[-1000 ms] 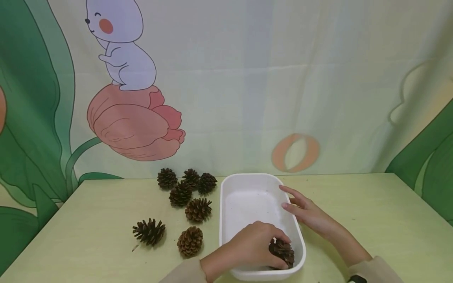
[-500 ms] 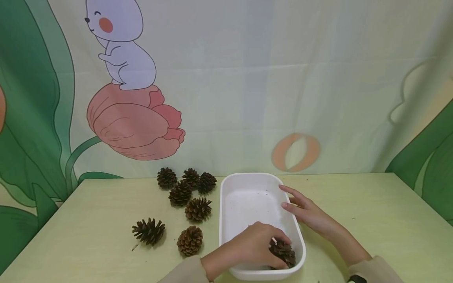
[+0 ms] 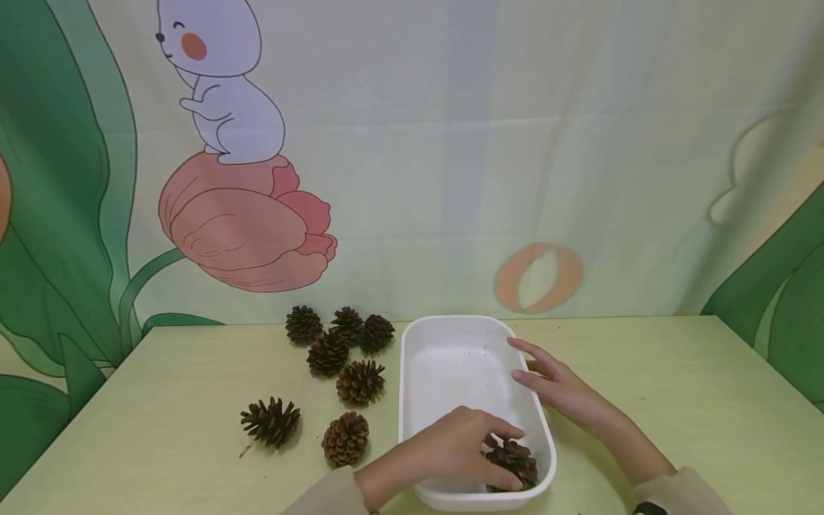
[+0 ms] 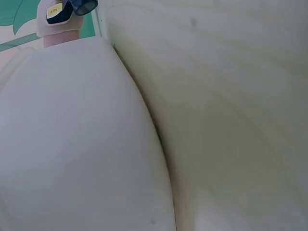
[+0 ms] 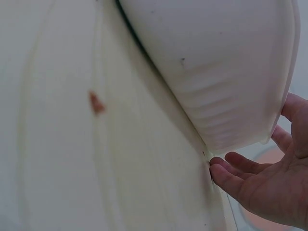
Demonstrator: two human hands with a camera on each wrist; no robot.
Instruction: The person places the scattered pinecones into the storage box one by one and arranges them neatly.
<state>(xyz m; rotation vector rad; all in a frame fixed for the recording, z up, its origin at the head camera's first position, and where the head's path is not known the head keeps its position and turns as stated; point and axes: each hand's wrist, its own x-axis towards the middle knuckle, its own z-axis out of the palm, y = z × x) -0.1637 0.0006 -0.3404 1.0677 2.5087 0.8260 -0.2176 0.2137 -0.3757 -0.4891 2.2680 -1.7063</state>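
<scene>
A white rectangular tray stands lengthwise on the table. Inside its near right corner lies a dark brown pine cone. My left hand reaches over the left rim, thumb along the cone's near side and index finger raised just above its top. Whether other fingers touch the cone is hidden. My right hand rests against the tray's right side, fingertips at the rim. In the right wrist view, the right hand's fingers extend relaxed along the tray's outer wall. The left wrist view shows the tray's wall, without the left hand.
Left of the tray several pine cones lie grouped towards the back. Nearer are a lone pine cone and a rounder pine cone by the tray's left side. A printed cloth hangs behind the pale table.
My left hand has shifted slightly left, and its index finger has straightened and lifted from the pine cone. The cone stays in the tray's corner. My right hand has not moved.
</scene>
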